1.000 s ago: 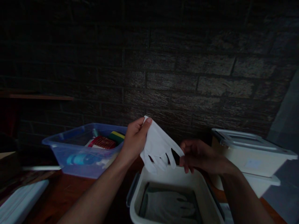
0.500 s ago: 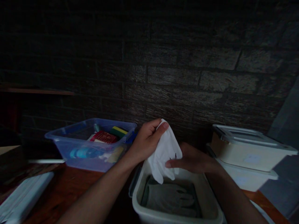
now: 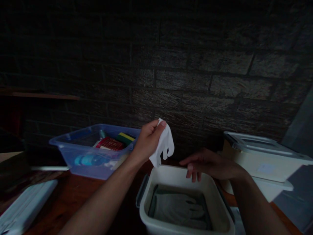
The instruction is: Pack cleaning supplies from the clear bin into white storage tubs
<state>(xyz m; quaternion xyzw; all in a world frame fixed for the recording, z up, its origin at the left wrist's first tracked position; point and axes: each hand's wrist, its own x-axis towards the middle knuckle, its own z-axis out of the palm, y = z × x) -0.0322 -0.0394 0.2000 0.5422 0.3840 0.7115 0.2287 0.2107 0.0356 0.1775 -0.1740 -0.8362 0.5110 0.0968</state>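
My left hand (image 3: 149,137) pinches a white glove (image 3: 166,141) by its upper end, with the glove's fingers dangling. The glove hangs above the far left rim of a white bin (image 3: 153,219). Over the bin's far right edge, my right hand (image 3: 205,164) holds nothing and its fingers are apart. Inside the bin lies a flat grey work glove (image 3: 174,209) with a darker green edge showing around it.
A clear bluish tub (image 3: 83,150) with a red packet (image 3: 110,143) and a yellow-green sponge (image 3: 126,138) stands at left. Two lidded white boxes (image 3: 264,167) are stacked at right. A pale lid-like panel (image 3: 26,204) lies front left on the wooden table (image 3: 70,195). A brick wall rises behind.
My right hand has let go of the white glove and moved right with its fingers spread. My left hand has shifted slightly left and up, with the glove swinging along.
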